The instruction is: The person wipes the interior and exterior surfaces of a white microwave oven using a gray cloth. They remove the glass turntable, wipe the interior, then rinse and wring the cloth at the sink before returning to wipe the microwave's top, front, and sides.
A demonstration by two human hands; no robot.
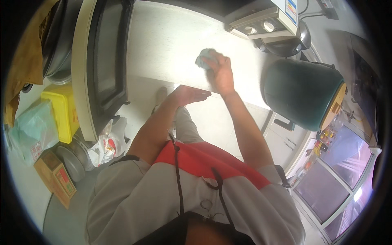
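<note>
My right hand (223, 70) is closed around a bunched grey-green cloth (204, 58) and presses it on a white tabletop (165, 39), which glares brightly in the middle. Along the near edge of that top is my left hand (191, 94), its fingers stretched out flat and nothing in its grasp. Whether the left palm touches the edge cannot be made out.
A dark glass appliance door (111, 58) borders the left. At right are an appliance with two white knobs (260, 27), a black cooker (281, 46) and a dark green bin (300, 92) with a wooden lid. A yellow container (61, 113) and cardboard box (55, 177) lie farther left.
</note>
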